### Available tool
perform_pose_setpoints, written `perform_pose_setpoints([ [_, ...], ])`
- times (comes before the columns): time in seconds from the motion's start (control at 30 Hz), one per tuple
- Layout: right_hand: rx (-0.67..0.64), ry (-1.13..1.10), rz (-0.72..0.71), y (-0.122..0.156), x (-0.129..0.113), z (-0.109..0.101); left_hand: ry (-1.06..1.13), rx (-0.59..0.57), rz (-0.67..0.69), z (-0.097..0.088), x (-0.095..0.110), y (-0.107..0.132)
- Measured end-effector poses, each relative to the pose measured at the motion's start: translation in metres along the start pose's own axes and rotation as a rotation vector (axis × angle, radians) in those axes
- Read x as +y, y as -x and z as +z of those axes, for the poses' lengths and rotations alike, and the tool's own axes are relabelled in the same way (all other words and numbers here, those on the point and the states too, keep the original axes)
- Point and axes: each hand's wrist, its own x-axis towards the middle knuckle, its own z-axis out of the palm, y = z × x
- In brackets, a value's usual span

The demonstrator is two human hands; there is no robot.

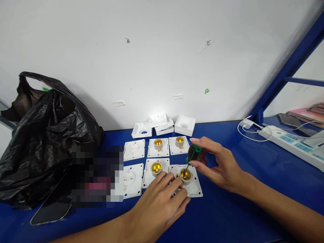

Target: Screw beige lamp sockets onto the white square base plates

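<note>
My right hand (222, 165) pinches the green and black handle of a small screwdriver (194, 152) between thumb and fingers. Its shaft points down into the brass-lined socket of the front-right lamp holder (195, 189), a square white base with a round cup. My left hand (162, 200) lies over the left side of that base, its fingers curled against it near the cup; the fingertips are partly hidden. Beside it sits another lamp holder (148, 179) with a brass socket. Behind are two more, a left one (151, 152) and a right one (172, 145).
Two socketless white base plates, one back (128, 153) and one front (135, 185), lie left. Several white covers (184, 125) rest against the wall. A black plastic bag (50, 135) and phone (53, 209) are left; a power strip (293, 141) with cables is right. One patch is pixelated.
</note>
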Motion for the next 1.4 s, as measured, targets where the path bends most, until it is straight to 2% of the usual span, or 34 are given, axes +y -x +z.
perform_pose_setpoints([
  [0.13,-0.044,0.003,0.057,0.003,0.000,0.003,-0.013,0.036,0.036,0.001,0.000,0.000],
  [0.3,0.018,-0.020,0.067,0.005,0.000,0.005,-0.002,0.015,0.028,-0.001,0.001,-0.001],
  [0.47,-0.084,-0.034,0.198,0.007,0.002,0.003,0.018,0.013,0.024,0.002,0.000,0.000],
  [0.63,0.033,-0.074,0.190,0.010,0.008,0.008,0.026,-0.014,0.012,0.002,-0.001,0.001],
  [0.77,0.010,-0.056,0.188,0.009,0.008,0.007,0.055,-0.024,0.010,-0.002,0.000,0.000],
  [0.87,-0.026,-0.058,0.175,0.008,0.007,0.004,0.121,0.048,-0.082,-0.004,0.002,0.000],
  [0.93,0.003,-0.077,0.141,0.009,0.008,0.005,0.210,0.142,-0.187,-0.004,0.002,-0.001],
  [1.0,0.050,-0.091,0.119,0.010,0.009,0.007,0.298,0.167,-0.271,-0.003,0.000,-0.001],
  [1.1,0.079,-0.086,0.117,0.010,0.009,0.008,0.334,0.117,-0.304,-0.001,-0.002,-0.002],
  [1.27,-0.008,-0.054,0.108,0.005,0.005,0.003,0.190,-0.006,-0.227,-0.001,-0.001,-0.002],
  [1.4,0.002,-0.038,0.095,0.004,0.005,0.002,0.116,-0.003,-0.211,-0.002,-0.001,-0.002],
])
